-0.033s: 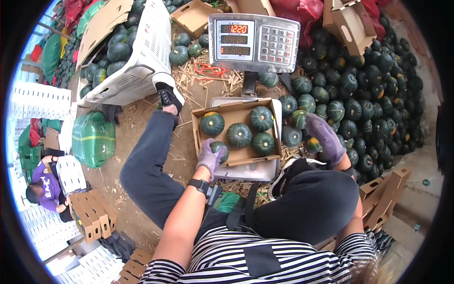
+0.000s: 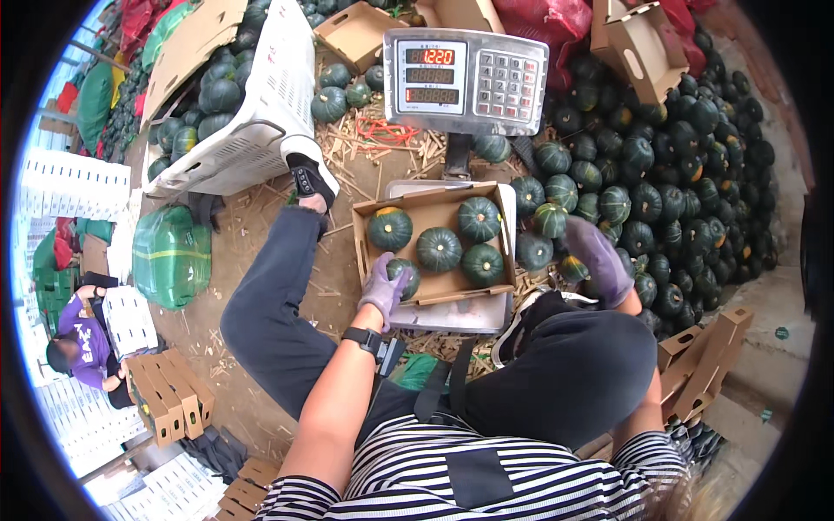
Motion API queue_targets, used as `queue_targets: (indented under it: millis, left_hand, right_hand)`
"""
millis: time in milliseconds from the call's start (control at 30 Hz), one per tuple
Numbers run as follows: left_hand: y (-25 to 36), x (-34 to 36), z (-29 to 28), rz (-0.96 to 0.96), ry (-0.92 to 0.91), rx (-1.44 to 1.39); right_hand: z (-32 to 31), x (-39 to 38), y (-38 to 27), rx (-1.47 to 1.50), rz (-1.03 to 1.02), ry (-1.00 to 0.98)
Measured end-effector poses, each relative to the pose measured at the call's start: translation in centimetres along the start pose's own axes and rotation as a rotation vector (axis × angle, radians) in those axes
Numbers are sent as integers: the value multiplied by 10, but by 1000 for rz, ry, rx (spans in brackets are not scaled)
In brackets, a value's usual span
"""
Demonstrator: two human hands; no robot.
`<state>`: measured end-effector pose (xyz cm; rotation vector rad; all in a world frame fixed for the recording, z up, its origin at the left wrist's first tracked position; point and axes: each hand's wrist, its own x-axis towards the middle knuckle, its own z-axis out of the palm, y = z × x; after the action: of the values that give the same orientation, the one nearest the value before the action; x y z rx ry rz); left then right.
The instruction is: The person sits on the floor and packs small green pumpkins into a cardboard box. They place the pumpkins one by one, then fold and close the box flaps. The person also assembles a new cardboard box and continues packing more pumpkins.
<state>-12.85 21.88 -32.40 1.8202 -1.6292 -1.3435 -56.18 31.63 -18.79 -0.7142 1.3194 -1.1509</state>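
Note:
My left hand (image 2: 387, 282), in a purple glove, is closed on a small dark green squash (image 2: 404, 276) at the near left corner of a shallow cardboard box (image 2: 422, 193). Several more round squashes (image 2: 439, 249) sit apart in that box, one with an orange patch. Beneath the box is the pale platform (image 2: 469, 314) of a weighing scale, its lit display head (image 2: 466, 81) standing beyond. My gloved right hand (image 2: 598, 260) hovers at the pile's near edge with fingers stretched out, somewhat blurred. Below it lies an orange-patched squash (image 2: 573, 269); I cannot tell whether they touch.
A large squash pile (image 2: 660, 204) fills the right side. At upper left a tilted white crate (image 2: 261, 104) holds more squashes. Flat cardboard boxes (image 2: 708, 369) stand at lower right, a green bundle (image 2: 172, 256) at left. Another person (image 2: 87, 347) sits far left by boxes.
My right hand has shifted slightly downward beside the pile. My left hand stays on the squash in the box.

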Motion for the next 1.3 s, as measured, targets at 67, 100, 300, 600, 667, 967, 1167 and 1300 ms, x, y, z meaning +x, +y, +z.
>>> queue_targets:
  millis: [67, 100, 300, 600, 667, 967, 1167, 1300]
  left_hand:
    - [41, -8, -18, 171, 23, 311]
    - [43, -16, -24, 191, 92, 268]
    - [41, -15, -76, -38, 426, -796]
    - [8, 11, -59, -301, -15, -946]
    - [20, 11, -52, -395, -107, -825]
    - [77, -52, -62, -282, -257, -731]
    - [165, -132, -129, 236, -438, -1042]
    - [210, -179, -181, 527, -194, -1292]
  right_hand:
    - [-21, -28, 37, -406, -60, 122]
    - [-40, -43, 67, -676, -112, 144]
    - [-39, -52, 167, -128, 307, 310]
    - [14, 36, 103, -526, 120, -330]
    - [28, 54, 102, -833, 121, -422]
    - [45, 31, 46, -329, 142, -426]
    - [-56, 40, -120, -239, 80, -415]
    - [75, 25, -264, -378, -311, -470]
